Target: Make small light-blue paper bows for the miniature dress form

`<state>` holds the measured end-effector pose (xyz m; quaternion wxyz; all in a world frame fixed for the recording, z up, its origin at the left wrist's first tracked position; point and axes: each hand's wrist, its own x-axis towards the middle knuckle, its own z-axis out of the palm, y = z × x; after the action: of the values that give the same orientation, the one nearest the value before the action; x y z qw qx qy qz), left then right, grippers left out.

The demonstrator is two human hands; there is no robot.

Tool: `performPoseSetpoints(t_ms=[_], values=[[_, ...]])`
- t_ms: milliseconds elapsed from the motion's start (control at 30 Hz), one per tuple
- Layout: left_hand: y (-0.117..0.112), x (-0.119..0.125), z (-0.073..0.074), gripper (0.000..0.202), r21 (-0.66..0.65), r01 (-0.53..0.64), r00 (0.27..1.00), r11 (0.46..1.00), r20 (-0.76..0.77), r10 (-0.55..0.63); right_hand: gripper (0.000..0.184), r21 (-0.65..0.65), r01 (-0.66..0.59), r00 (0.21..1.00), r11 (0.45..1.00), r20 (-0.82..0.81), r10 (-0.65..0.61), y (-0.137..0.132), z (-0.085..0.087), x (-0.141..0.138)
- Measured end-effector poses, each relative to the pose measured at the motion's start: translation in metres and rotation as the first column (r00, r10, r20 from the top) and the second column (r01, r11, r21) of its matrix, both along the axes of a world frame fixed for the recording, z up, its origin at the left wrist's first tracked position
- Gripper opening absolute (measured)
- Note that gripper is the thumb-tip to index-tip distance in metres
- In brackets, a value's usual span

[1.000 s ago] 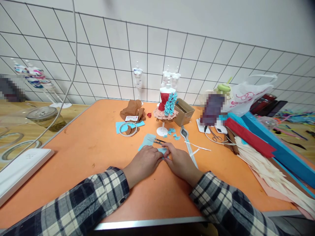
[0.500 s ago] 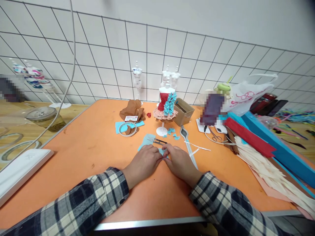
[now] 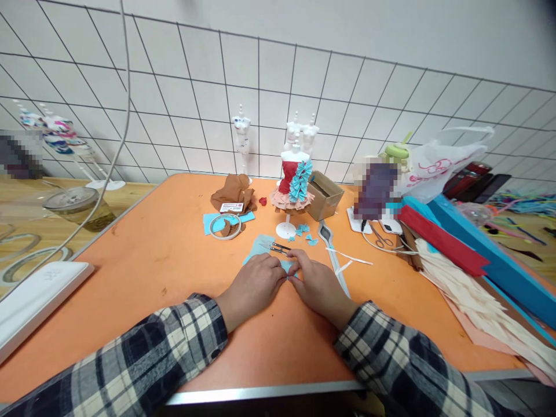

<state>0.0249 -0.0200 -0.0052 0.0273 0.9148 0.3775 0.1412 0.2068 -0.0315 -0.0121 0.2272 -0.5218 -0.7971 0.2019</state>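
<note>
Light-blue cloth (image 3: pixel 286 265) is lying low on the orange table (image 3: pixel 143 249), between the fingertips of both hands. Left hand (image 3: pixel 262 281) and right hand (image 3: pixel 319 285) are pinching it narrowly, thumbs against fingers, and are partly covering it. Judging by its thin look, the piece is probably behaving as light, soft and prone to creasing; its edges, taken between thumb and forefinger, are offering the surest hold. Just beyond the fingertips, dark-handled snips (image 3: pixel 281 248) are crowding the working space, their blades pointing left over a flat blue piece (image 3: pixel 257 245). Beside the right hand, a grey strap (image 3: pixel 333 255) is limiting room. Farther out, small blue scraps (image 3: pixel 311 240) are resting near a dress form (image 3: pixel 288 179), a cardboard box (image 3: pixel 326 202) is standing behind, and a hoop (image 3: pixel 225 238) is lying leftward.
</note>
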Motion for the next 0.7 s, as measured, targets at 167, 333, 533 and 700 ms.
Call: performPoseSetpoints(t_ms=[167,333,533,700], values=[[-0.0003,-0.0004,-0.0015,0.024,-0.032,-0.023,1.0,0.999,-0.009,0.023,0.045,-0.006,-0.003,1.0,1.0,-0.006,0.003,0.0005,0.0001,-0.0001],[0.0,0.0004,0.0004,0.026,-0.022,-0.002,1.0,1.0,-0.026,0.002,0.043,-0.009,-0.016,1.0,1.0,0.0,0.016,-0.0012,0.0011,-0.0006],[-0.0003,0.001,0.0013,0.026,-0.038,0.005,1.0,0.999,0.006,-0.005,0.038,-0.019,-0.003,1.0,1.0,0.015,0.003,-0.0013,-0.002,-0.0011],[-0.0001,0.0009,-0.0017,0.025,-0.076,-0.016,1.0,0.997,-0.028,0.014,0.034,-0.024,0.013,1.0,1.0,-0.001,-0.013,0.0002,-0.0046,-0.0006]])
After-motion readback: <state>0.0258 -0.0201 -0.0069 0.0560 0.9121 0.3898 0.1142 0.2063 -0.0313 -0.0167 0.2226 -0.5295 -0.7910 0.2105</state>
